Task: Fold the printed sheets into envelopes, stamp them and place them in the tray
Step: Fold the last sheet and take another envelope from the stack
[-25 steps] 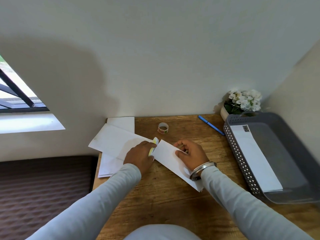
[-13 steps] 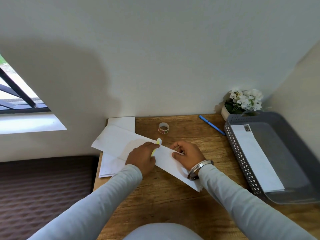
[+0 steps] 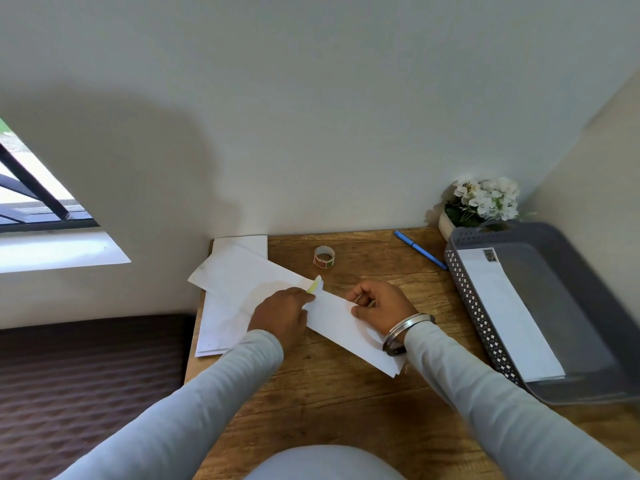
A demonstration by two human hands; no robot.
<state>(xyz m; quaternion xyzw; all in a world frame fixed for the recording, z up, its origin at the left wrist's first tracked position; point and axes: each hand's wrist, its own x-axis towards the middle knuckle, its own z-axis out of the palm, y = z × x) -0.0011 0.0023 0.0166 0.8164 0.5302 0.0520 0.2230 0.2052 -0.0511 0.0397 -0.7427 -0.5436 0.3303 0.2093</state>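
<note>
One envelope point(image 3: 341, 329) lies slanted on the desk point(image 3: 346, 410) under both hands: the left hand point(image 3: 280, 315) pinches a yellow sticker point(image 3: 314, 285) at its far end, the right hand point(image 3: 381, 306) grips its middle with curled fingers.

No legible text on anything here.
</note>
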